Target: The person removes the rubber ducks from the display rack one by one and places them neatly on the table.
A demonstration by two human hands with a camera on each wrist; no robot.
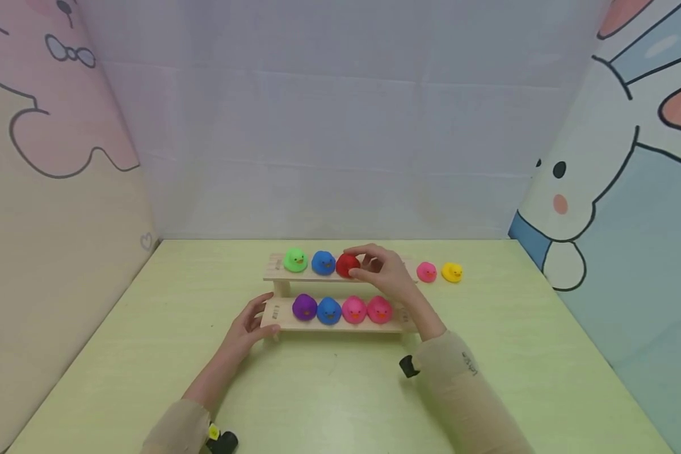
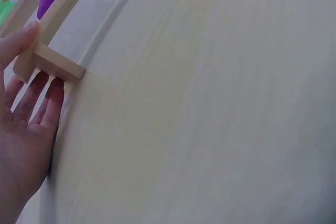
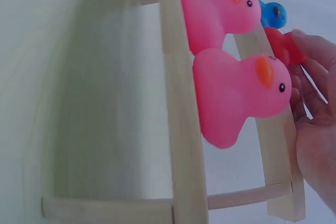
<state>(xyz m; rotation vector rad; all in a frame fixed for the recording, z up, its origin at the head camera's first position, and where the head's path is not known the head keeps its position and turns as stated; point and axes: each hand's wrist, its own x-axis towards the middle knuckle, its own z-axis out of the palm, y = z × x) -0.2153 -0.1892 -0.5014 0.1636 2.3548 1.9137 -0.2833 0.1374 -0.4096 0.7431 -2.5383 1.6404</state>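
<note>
A two-tier wooden rack (image 1: 340,326) stands on the table. On its upper tier my right hand (image 1: 387,272) pinches a red rubber duck (image 1: 347,265) between thumb and fingers, beside a blue duck (image 1: 323,263) and a green duck (image 1: 296,260). The lower tier bears a purple duck (image 1: 304,307), another blue duck (image 1: 329,311) and two pink ducks (image 3: 239,95). My left hand (image 1: 248,325) grips the left end of the lower tier, thumb on top and fingers beneath, as the left wrist view shows at the rack's end (image 2: 58,62).
To the right of the upper tier, a pink duck (image 1: 426,272) and a yellow duck (image 1: 452,272) sit on the pale table (image 1: 522,353). A white curtain (image 1: 340,139) hangs behind the table, with cartoon-printed cloths on both sides.
</note>
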